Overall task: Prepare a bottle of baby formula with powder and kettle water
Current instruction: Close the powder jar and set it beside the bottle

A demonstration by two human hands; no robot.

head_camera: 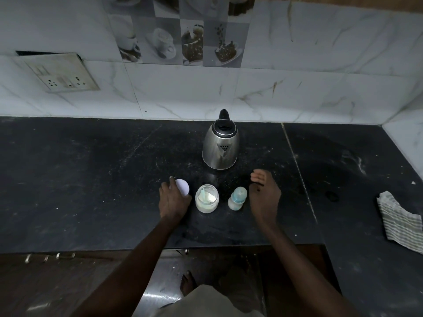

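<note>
Pinching lid [183, 186] in left hand [173, 200] grip, with right hand [265, 194] grip spread. Could tip open powder jar [207, 199] or bottle [237, 199] reaching past for kettle [220, 146].

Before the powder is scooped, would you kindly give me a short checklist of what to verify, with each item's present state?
1. Powder jar open: ok; the left hand holds its white lid beside it.
2. Scoop at hand: ok; it stands inside the jar.
3. Baby bottle open to take powder: not ok; its teat top is on.
4. Right hand free: ok; open, empty, just right of the bottle.
5. Kettle upright on the counter behind both: ok.
6. Water in the kettle: cannot tell.
</note>
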